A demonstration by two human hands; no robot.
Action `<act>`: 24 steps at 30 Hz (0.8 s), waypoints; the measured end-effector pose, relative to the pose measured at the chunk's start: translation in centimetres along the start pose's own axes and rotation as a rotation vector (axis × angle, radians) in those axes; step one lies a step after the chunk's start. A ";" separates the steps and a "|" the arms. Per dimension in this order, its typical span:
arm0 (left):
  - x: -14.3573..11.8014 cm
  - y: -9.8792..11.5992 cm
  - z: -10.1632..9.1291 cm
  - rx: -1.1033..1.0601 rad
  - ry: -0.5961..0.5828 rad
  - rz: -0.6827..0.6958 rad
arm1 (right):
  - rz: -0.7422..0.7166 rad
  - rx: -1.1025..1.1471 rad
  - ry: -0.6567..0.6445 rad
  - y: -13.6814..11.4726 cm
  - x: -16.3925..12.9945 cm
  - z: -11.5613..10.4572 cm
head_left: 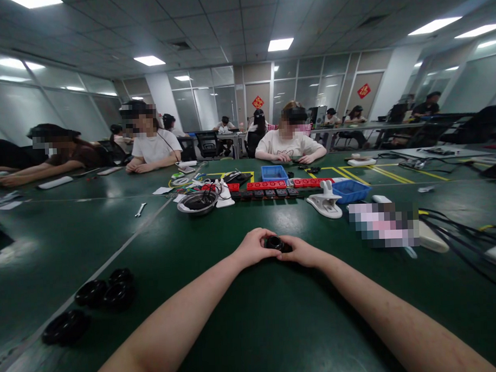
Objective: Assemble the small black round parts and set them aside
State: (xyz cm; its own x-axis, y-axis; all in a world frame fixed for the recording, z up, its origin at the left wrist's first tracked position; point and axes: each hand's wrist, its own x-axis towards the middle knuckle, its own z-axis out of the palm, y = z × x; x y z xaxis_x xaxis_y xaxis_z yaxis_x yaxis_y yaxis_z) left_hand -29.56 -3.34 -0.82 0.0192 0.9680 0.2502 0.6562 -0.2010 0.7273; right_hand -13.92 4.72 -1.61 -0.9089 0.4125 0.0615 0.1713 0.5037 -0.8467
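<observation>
Both my hands meet at the middle of the green table [252, 316] on a small black round part [275, 242]. My left hand [253, 249] curls around its left side, and my right hand [302, 252] grips its right side. The part rests low, at or just above the table top. Several similar black ring-shaped parts [107, 291] lie in a loose group at my near left, well away from both hands.
Ahead lie a metal bowl [197, 202] with cables, red strips [268, 185], blue bins [349, 191], a white holder [325, 202] and a wrench [140, 209]. Cables [461, 227] trail at right. Other people sit across the table and at far left.
</observation>
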 end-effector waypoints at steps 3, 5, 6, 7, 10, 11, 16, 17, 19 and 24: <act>0.0 0.1 0.0 0.020 0.027 0.024 | 0.014 0.024 0.000 0.1 0.0 0.0; 0.1 0.1 0.1 0.009 0.031 0.022 | 0.024 0.044 0.000 0.3 0.1 0.1; 0.1 0.0 0.1 0.001 0.032 0.014 | 0.031 0.055 0.005 0.3 0.0 0.2; 0.1 0.0 0.1 -0.010 0.032 0.000 | 0.039 0.065 0.011 0.4 0.0 0.2; 0.1 -0.2 0.2 -0.066 0.001 -0.054 | 0.055 0.092 0.026 0.4 0.0 0.3; 0.1 -0.2 0.2 -0.088 -0.015 -0.067 | 0.062 0.100 0.025 0.4 0.0 0.3; 0.2 0.0 0.2 -0.162 -0.076 -0.060 | 0.123 0.115 0.013 -0.2 0.1 -0.1; 0.2 0.1 0.1 -0.160 -0.079 -0.053 | 0.129 0.115 0.009 -0.2 0.2 -0.2; 0.3 0.1 0.1 -0.129 -0.073 -0.041 | 0.135 0.115 -0.006 -0.1 0.3 -0.3; 0.3 -0.2 0.1 -0.061 -0.049 -0.018 | 0.131 0.124 -0.016 0.8 0.5 -0.1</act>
State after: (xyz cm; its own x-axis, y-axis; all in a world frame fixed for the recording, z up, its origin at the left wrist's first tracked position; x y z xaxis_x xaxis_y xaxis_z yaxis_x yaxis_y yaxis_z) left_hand -29.57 -3.01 -0.99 0.0456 0.9773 0.2069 0.6096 -0.1913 0.7693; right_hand -14.19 5.41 -2.22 -0.8880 0.4558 -0.0611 0.2413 0.3485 -0.9057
